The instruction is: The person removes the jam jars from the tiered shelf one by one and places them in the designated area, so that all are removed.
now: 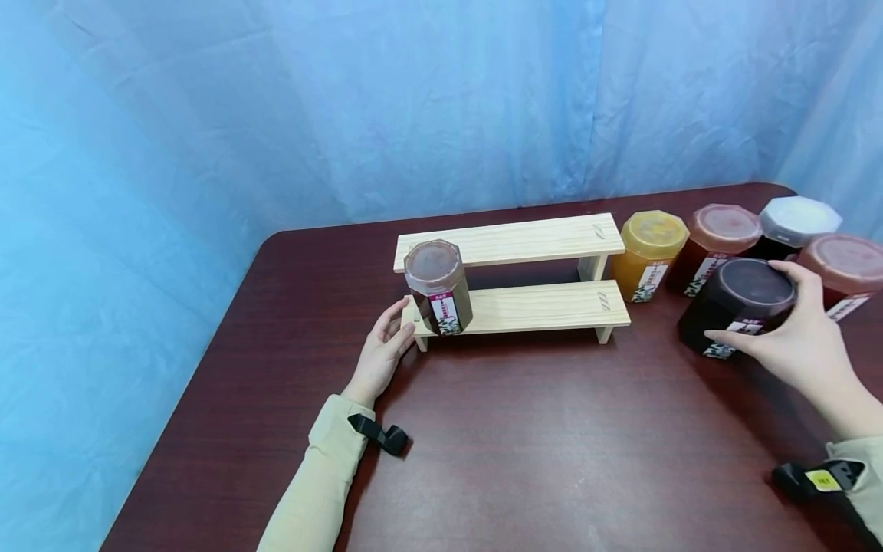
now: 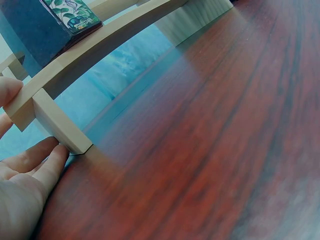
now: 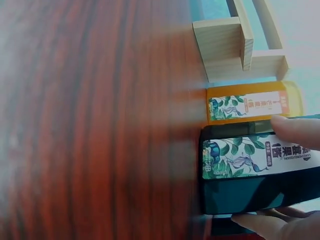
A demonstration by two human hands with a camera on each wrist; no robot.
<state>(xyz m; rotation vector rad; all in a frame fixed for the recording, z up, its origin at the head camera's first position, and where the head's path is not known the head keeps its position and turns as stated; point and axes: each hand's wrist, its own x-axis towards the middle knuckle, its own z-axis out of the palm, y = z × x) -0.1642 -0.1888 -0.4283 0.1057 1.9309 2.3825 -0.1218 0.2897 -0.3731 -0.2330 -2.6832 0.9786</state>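
Note:
A two-tier wooden rack [image 1: 545,308] stands on the dark table. My left hand [image 1: 382,349] holds the left end of its lower tier; in the left wrist view a fingertip lies at the board's end and other fingers touch the rack's leg [image 2: 60,120]. A dark brown jar [image 1: 451,307] with a pale lid stands upright on that tier's left end. To the right of the rack, my right hand [image 1: 803,330] grips a nearly black labelled jar [image 1: 748,284], thumb and fingers on opposite sides. In the right wrist view that jar [image 3: 240,192] stands at the table surface.
Near the rack's right end stands an orange-yellow jar [image 1: 651,245]. Two reddish jars [image 1: 724,230] and a white-lidded dark jar [image 1: 796,222] stand behind and beside my right hand. A blue curtain [image 1: 414,115] hangs behind the table [image 1: 524,445].

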